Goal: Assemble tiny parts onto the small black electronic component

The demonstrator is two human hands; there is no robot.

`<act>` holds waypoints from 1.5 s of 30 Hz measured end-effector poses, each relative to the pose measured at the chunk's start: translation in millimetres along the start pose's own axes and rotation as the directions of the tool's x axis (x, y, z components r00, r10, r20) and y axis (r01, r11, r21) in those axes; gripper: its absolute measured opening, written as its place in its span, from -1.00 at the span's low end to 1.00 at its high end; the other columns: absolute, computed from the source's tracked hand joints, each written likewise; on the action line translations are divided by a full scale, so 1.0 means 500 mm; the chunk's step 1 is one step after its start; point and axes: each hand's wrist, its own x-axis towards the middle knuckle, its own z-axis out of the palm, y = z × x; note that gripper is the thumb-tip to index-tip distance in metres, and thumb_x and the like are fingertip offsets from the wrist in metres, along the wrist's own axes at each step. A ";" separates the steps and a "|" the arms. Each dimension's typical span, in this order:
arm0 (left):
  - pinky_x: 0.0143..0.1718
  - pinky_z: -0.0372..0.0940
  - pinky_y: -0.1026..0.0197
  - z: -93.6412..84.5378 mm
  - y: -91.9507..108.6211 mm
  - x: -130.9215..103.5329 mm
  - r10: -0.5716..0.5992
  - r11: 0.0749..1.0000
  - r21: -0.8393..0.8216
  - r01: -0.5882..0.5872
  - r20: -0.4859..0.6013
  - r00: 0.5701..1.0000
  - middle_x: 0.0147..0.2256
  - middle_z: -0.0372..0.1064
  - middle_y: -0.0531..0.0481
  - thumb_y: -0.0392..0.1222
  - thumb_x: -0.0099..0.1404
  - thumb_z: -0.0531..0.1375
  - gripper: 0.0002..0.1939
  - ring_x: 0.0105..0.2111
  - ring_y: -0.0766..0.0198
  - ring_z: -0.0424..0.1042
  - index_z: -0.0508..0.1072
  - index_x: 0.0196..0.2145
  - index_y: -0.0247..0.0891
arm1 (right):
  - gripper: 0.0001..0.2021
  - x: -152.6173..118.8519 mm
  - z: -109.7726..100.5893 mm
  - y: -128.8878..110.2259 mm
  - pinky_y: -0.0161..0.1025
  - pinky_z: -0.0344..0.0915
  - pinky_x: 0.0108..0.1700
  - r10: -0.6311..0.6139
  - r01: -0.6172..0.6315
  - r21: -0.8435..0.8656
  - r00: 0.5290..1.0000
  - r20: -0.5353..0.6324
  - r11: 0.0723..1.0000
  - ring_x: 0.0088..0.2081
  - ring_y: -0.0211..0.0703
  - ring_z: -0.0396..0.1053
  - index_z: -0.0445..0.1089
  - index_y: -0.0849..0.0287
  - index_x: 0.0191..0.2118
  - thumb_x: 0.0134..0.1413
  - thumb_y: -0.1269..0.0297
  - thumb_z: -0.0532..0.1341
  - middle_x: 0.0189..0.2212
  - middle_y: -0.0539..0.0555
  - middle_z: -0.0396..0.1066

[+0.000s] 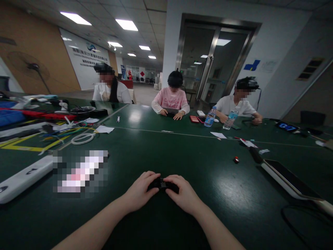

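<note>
Both my hands meet over the near middle of the dark green table (192, 152). Between them is a small, dark, elongated object (163, 184) with a slightly shiny middle part; I cannot make out its exact kind. My left hand (142, 191) pinches its left end between thumb and fingers. At the other end, the thumb and fingers of my right hand (183, 194) close round it. The fingers cover much of both ends.
A white power strip (28, 177) and a blurred-out bright flat thing (83, 172) lie left. Cables (83, 139) sit beyond. Rightward are a small red item (236, 159) and a dark-screened device (288, 178). Bottles (210, 117) and several people in headsets (171, 99) are across the table.
</note>
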 end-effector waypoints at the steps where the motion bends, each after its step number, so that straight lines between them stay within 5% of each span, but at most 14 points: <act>1: 0.03 0.16 0.06 0.000 -0.001 0.000 -0.002 1.000 -0.005 0.002 0.001 1.000 -0.02 0.24 -0.03 -0.24 0.20 0.12 -0.55 -0.02 0.13 0.22 0.22 0.07 -0.11 | -0.68 0.000 0.000 0.000 -0.11 0.20 0.01 0.004 -0.004 0.000 1.000 -0.001 1.000 -0.03 -0.12 0.26 0.34 -0.04 -0.09 -0.02 0.36 0.18 -0.09 -0.02 0.32; 15: 0.01 0.18 0.08 0.005 -0.008 0.001 0.010 0.998 -0.059 -0.012 -0.023 1.000 -0.05 0.26 -0.01 -0.24 0.24 0.09 -0.60 -0.04 0.16 0.24 0.23 0.04 -0.10 | -0.72 -0.001 -0.002 -0.003 -0.13 0.23 -0.06 0.026 -0.025 0.078 1.000 -0.011 0.997 -0.10 -0.13 0.29 0.30 -0.03 -0.11 0.01 0.33 0.17 -0.15 -0.03 0.33; 23: -0.09 0.24 0.18 0.002 -0.001 -0.001 0.063 0.990 -0.127 -0.064 -0.007 0.998 -0.08 0.22 0.04 -0.28 0.27 0.06 -0.69 -0.11 0.24 0.29 0.30 -0.04 -0.02 | -0.82 -0.002 -0.008 -0.008 -0.19 0.23 -0.04 -0.059 0.061 0.128 0.998 -0.020 0.990 -0.11 -0.18 0.30 0.36 0.03 -0.22 0.01 0.38 0.17 -0.18 -0.01 0.32; 45: -0.05 0.21 0.16 -0.007 0.007 0.000 0.053 0.993 -0.108 -0.049 0.040 0.998 -0.08 0.18 0.06 -0.29 0.26 0.06 -0.75 -0.08 0.21 0.27 0.38 -0.15 -0.02 | -0.79 -0.002 -0.008 -0.011 -0.17 0.27 -0.07 0.009 -0.010 0.087 1.000 0.016 0.996 -0.12 -0.17 0.30 0.33 0.02 -0.18 0.01 0.36 0.18 -0.16 -0.02 0.31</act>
